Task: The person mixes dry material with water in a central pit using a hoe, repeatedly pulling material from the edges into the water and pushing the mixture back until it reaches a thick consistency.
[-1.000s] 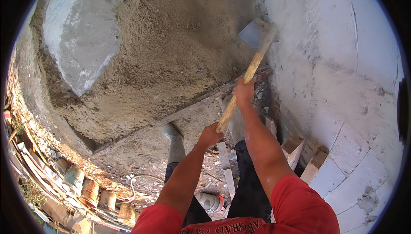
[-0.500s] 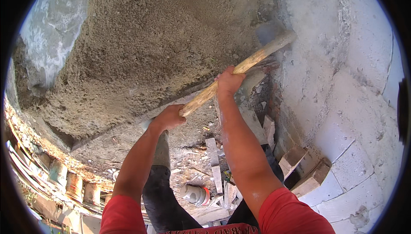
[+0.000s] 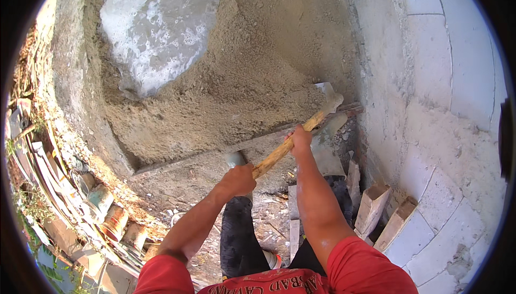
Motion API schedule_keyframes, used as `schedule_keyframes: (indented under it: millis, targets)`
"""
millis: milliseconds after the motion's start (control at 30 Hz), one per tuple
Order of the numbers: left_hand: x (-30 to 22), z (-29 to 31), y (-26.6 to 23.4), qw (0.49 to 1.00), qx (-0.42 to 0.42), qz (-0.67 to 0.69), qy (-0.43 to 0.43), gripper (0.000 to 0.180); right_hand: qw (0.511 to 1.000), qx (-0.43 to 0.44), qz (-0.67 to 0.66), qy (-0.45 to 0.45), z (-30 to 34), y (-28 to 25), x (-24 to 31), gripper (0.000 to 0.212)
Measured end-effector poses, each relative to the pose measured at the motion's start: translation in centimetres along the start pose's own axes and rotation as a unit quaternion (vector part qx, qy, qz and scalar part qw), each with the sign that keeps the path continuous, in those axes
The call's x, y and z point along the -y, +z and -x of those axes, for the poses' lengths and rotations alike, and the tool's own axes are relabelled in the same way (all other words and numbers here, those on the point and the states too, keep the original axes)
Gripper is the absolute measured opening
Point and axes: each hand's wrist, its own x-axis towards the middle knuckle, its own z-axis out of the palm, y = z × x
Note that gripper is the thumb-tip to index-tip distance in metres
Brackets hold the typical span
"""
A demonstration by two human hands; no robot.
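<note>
My left hand (image 3: 239,180) is closed round the lower end of a hoe's wooden handle (image 3: 277,159). Farther up the same handle, my right hand (image 3: 301,137) is wrapped round it too. The handle slants up to the right, and the hoe head (image 3: 330,96) rests at the near right edge of a bed of grey-brown sandy mix (image 3: 258,73); part of its pale blade shows. A foamy grey pool of water (image 3: 156,30) lies in a hollow at the bed's far left.
A low straight edge (image 3: 209,151) bounds the mix on my side. At right rises a pale block wall (image 3: 430,62), with wooden beams (image 3: 372,208) leaning near its foot. Boards and rusty tins (image 3: 114,223) lie at lower left. Debris covers the ground by my legs.
Both hands have drawn the hoe toward me, and its head now sits closer to the bed's near edge. The view has shifted left, so more of the pool shows.
</note>
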Motion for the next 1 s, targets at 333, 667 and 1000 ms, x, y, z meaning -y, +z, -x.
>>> schedule_keyframes:
  millis: [333, 667, 1000]
  targets:
    - [-8.1, 18.5, -23.1, 0.967, -0.019, -0.212, -0.142, 0.036, 0.960, 0.081, -0.250, 0.095, 18.9, 11.9, 1.2, 0.018]
    - [-10.3, 29.9, -19.0, 0.960, -0.211, -0.099, -0.152, 0.026, 0.940, 0.232, -0.234, 0.092, 32.5, 11.2, 3.4, 0.018]
    - [-11.6, -7.4, 5.9, 0.988, -0.102, 0.111, 0.015, 0.037, 0.990, 0.005, 0.068, -0.121, -7.3, -5.2, 12.9, 0.017]
